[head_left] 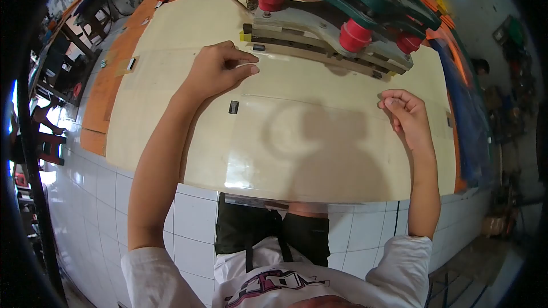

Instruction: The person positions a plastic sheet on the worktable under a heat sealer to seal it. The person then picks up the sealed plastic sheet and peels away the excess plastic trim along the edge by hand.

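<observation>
My left hand is over the pale board, left of the machine's long metal bar. Its thumb and forefinger are apart, with nothing visible between them. My right hand is near the board's right side, just below the bar's right end. Its fingers are curled in, with the thumb against the forefinger; anything pinched there is too small or clear to make out. Between and below my hands lies a clear plastic sheet, glossy at its lower left. A small black patch sits beside the sheet's upper left corner.
A green press-like machine with red round fittings overhangs the board's far side. Orange wood borders the board on the left. Blue plastic hangs at the right. A red stool stands on the tiled floor.
</observation>
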Tool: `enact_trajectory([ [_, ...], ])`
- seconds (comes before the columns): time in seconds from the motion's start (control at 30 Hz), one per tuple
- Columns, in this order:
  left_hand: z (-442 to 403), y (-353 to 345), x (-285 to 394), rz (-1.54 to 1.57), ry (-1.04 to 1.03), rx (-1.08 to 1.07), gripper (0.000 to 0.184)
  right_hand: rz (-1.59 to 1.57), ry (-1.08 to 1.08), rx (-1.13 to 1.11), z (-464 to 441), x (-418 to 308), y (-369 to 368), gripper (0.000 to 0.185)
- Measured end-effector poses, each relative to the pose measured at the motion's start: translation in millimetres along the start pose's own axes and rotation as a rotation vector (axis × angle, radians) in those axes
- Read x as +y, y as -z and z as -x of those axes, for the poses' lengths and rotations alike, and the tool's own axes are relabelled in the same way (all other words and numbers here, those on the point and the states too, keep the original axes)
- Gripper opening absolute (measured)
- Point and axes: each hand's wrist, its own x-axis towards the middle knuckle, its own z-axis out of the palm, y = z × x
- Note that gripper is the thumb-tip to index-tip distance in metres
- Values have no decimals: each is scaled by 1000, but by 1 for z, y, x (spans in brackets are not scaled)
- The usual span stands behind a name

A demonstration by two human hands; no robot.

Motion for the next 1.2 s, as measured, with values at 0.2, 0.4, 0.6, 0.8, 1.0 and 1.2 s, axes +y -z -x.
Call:
enact_trajectory([
  [0.2, 0, 0, -3, 12, -33, 9, 25, 159, 74, 162, -8, 15, -14, 16],
  [0.4, 0, 3, 0, -12, 4, -26, 25, 173, 23, 178, -6, 13, -14, 16],
  [0.6, 0, 1, -3, -37, -52, -7, 25, 181, 19, 168, -7, 14, -13, 17],
  [0.8, 0, 5, -1, -56, -57, -11, 25, 203, 48, 171, -6, 13, -17, 17],
  [1.0, 1, 4, -1, -36, -43, -31, 25, 182, 34, 173, -7, 14, -16, 16],
  [1.2, -1, 4, -3, -66, -35, -49, 25, 137, 66, 168, -11, 21, -13, 16],
])
